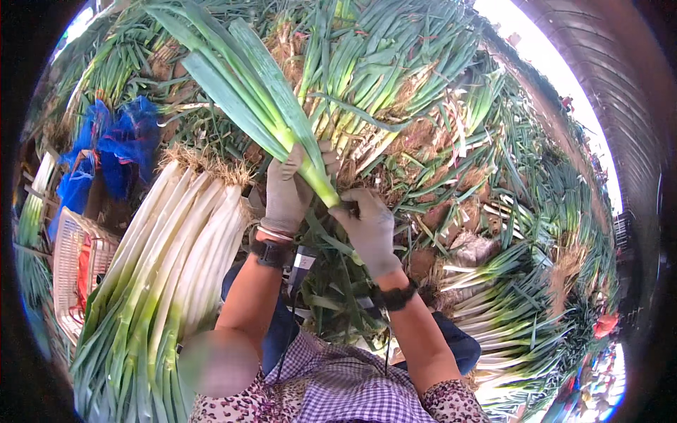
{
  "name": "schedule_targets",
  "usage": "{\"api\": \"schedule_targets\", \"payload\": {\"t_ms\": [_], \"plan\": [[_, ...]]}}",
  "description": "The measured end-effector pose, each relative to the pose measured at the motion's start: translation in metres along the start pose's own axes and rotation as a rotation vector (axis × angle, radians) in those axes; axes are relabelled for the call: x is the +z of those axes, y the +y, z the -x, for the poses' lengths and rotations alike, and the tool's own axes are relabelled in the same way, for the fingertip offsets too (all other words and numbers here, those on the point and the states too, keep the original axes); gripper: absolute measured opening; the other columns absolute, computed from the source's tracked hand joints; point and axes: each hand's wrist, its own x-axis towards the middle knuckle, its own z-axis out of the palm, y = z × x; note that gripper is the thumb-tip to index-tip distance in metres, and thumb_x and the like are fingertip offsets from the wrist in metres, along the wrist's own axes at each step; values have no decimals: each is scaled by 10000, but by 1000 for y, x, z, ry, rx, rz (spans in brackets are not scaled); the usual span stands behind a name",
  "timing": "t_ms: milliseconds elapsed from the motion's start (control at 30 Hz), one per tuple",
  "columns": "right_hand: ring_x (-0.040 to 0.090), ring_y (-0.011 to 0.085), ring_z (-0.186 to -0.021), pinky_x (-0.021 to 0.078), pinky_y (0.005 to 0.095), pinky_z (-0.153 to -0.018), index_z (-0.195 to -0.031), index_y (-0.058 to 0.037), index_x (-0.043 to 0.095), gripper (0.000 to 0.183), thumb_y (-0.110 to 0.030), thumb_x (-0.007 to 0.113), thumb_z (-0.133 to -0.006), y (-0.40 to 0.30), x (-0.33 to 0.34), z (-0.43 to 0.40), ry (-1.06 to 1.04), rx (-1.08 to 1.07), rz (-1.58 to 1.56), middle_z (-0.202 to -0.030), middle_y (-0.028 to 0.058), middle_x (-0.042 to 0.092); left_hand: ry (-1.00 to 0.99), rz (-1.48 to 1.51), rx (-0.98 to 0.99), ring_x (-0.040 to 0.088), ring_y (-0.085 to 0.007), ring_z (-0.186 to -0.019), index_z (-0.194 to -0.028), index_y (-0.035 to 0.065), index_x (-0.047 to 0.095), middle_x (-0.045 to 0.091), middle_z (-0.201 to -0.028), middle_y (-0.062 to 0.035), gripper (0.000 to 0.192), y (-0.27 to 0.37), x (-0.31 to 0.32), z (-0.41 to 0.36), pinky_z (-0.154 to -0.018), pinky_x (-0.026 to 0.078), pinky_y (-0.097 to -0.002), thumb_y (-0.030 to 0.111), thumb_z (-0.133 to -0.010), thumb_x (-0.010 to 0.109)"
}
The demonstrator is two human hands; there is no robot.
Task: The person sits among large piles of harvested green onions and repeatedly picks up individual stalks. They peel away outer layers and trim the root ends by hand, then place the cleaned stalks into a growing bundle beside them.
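Observation:
A large green onion stalk (283,132) slants down from the upper left, its broad green leaves spread at the top. My left hand (296,185), in a pale glove, is wrapped around the lower stalk. At the stalk's lower end, my right hand (367,227), gloved too, has thumb and forefinger bent against the tip; whether they pinch something there is not clear. To the left lies a thick row of long onions with white shanks (164,227), their dry roots pointing up and green leaves towards me.
Piles of unsorted onions (370,69) cover the ground ahead. A white plastic basket (66,269) and blue netting (127,143) are on the left. More onions with white shanks (502,333) lie at the lower right, and leaf scraps lie between my legs.

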Motion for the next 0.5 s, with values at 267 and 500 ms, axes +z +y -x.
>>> {"api": "schedule_targets", "payload": {"t_ms": [267,500], "plan": [[670,232,-828,507,340,-808,-1018,-76,716,177,-149,699,-857,137,-113,110,-192,792,489,-885,119,703,234,-17,59,647,-220,-837,-1183,-9,530,658,-994,-138,356,20,-25,-6,-754,560,-354,305,-1014,519],[644,246,-944,516,390,-812,-1105,-96,654,376,-95,787,-753,-11,-28,16,-17,2,107,-1091,103,630,272,79,78,655,-265,-841,-1152,-65,531,643,-1005,-157,279,-5,-29,-14,-781,579,-401,51,-899,543]]}}
